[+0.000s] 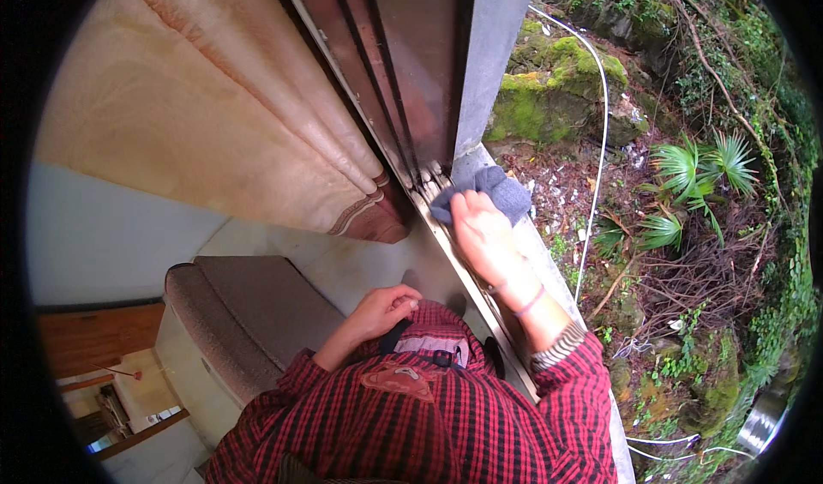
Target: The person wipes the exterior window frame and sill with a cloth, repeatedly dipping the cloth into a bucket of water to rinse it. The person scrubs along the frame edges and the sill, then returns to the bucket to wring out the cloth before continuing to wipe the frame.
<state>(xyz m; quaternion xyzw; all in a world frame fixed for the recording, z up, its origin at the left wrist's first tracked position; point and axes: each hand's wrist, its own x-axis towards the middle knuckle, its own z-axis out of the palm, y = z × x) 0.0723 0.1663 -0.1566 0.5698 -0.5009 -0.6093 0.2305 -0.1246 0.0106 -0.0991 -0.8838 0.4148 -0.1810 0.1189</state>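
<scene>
My right hand [482, 233] grips a bunched grey-blue cloth [505, 194] and presses it down at the sliding window's lower track [424, 204]. Part of the cloth spreads over the concrete sill [546, 252] outside the frame. Close above it stand the dark frame and glass panes [424, 66] of the window. My left hand [384, 310] is in front of my waist, fingers curled, against the red checked clothing [443, 320]. Whether those fingers hold a bit of fabric cannot be made out.
A beige patterned curtain [257, 124] hangs on the room side of the window. A brown upholstered seat [257, 317] is beside me on the left. Outside the sill lie mossy rocks [559, 98], a white cable [604, 111], fan-leaved palms [681, 169] and dry branches [707, 284].
</scene>
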